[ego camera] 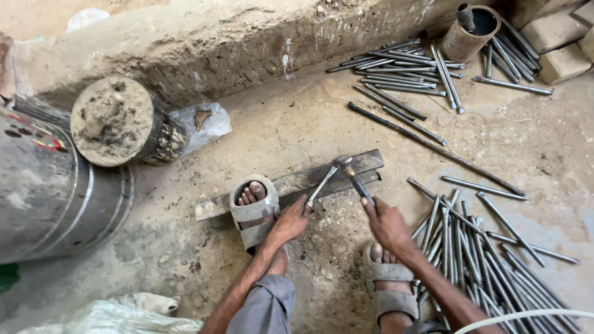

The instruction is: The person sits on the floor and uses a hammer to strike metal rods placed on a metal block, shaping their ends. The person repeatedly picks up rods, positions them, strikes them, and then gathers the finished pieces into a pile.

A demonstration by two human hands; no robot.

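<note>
I observe a flat steel bar (pixel 291 184) on the floor (pixel 297 124), pinned under my sandalled foot (pixel 252 207). My right hand (pixel 387 224) grips a hammer (pixel 352 176), fingers wrapped. My left hand (pixel 291 222) has its fingers pinching a thin rod (pixel 322 184) against the bar.

Both forearms are bare, the left hand (pixel 289 222) and right hand (pixel 387 224) ungloved, with grey trousers (pixel 263 306) rolled at the knee and worn grey strapped sandals (pixel 253 213) on both feet.

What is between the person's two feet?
In the head view, bare dusty floor lies between the left foot and right foot; the hands work above it.
</note>
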